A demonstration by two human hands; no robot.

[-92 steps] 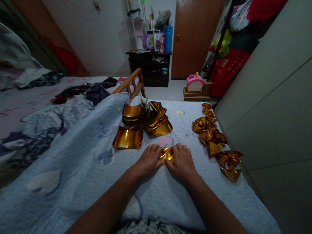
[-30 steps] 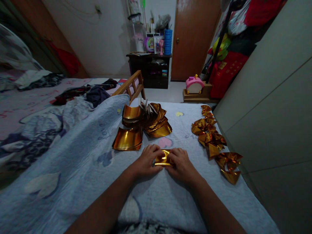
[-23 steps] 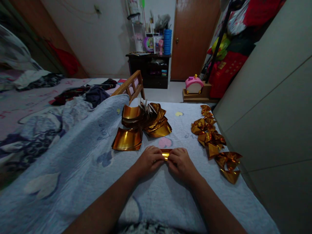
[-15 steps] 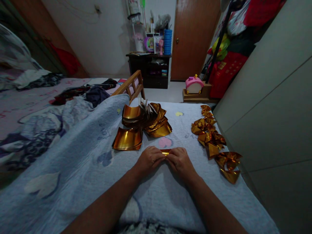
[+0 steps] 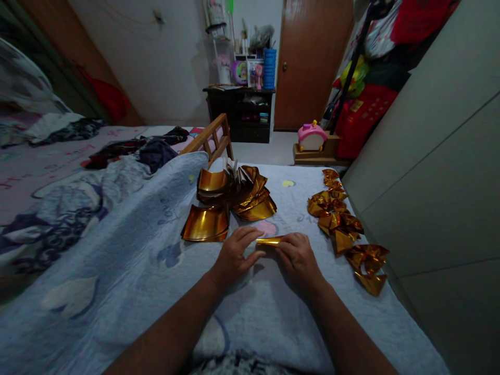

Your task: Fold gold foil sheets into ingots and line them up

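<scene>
A narrow rolled or folded strip of gold foil paper [image 5: 269, 241] lies crosswise in front of me, just above the bed. My right hand [image 5: 300, 256] pinches its right end between thumb and fingers. My left hand [image 5: 239, 255] is at the other end, thumb and fingers spread apart around the strip's tip, with a gap visible between them. Beyond the hands, fanned stacks of gold foil sheets [image 5: 206, 223] rest on the bedspread. To the right sits a row of folded gold foil pieces [image 5: 340, 225].
A blue patterned bedspread [image 5: 156, 291] covers the bed under my hands. Its wooden rail [image 5: 209, 134] stands at the far left corner, beside another bed with crumpled clothes [image 5: 156, 153]. A pale cabinet [image 5: 441, 172] borders the right side. A pink toy [image 5: 311, 137] stands past the far edge.
My left fingers have opened and come off the foil strip, uncovering its left end. My right hand has shifted slightly right and still grips the strip.
</scene>
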